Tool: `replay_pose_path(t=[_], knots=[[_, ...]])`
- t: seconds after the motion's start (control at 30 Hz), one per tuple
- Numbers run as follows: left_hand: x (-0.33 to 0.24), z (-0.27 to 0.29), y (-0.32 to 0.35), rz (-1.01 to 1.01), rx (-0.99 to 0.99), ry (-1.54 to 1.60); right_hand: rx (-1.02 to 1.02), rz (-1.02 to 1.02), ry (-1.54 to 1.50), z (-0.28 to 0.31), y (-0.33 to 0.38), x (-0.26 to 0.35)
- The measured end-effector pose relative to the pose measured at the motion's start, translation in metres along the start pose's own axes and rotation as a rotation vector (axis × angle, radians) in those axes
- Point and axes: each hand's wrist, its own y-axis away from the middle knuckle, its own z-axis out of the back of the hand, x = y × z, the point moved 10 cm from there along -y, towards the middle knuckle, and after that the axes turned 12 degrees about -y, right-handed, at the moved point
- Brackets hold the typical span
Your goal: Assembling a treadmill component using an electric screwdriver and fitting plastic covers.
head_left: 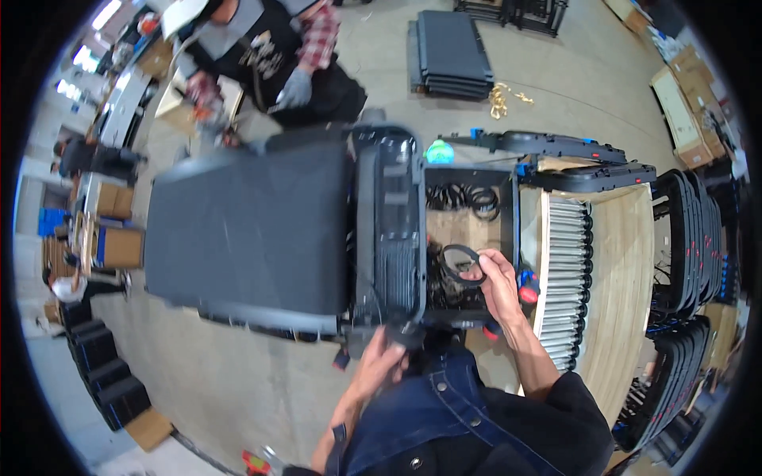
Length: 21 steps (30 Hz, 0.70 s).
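Between the thumb and fingers of my right hand (pixel 500 284) is a black ring (pixel 449 259), held up over an open dark bin (pixel 509 190). More black rings (pixel 484 203) lie inside that bin, loose on its brownish bottom. My left hand (pixel 381 363) is at the near corner of a large black frame (pixel 421 238), close to a dark rounded part (pixel 403 333). Motion blurs its fingers, and I cannot tell whether they grip that part. A wide dark grey panel (pixel 254 230) extends left from the frame.
A co-worker (pixel 278 63) in gloves stands across the panel. Right of the bin, a wooden crate (pixel 627 278) holds a row of metal tubes (pixel 565 278). Long black parts (pixel 563 147) rest at its far end. Stacked grey panels (pixel 452 55) lie on the floor beyond.
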Motion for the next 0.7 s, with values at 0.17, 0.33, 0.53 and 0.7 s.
replay_pose_path(t=[0.17,0.33,0.53,0.7], knots=[[-0.012,-0.018,0.006,-0.123,0.114,-0.114,0.182,-0.109,0.370,-0.062,0.084,-0.009],[0.009,-0.015,0.032,-0.160,0.093,-0.112,0.338,-0.155,0.607,-0.088,0.113,-0.026],[0.031,0.007,0.054,-0.259,-0.034,-0.115,0.545,0.074,0.869,-0.163,0.159,-0.032],[0.038,0.023,0.062,-0.227,0.008,-0.021,0.531,0.238,1.166,-0.177,0.177,-0.049]])
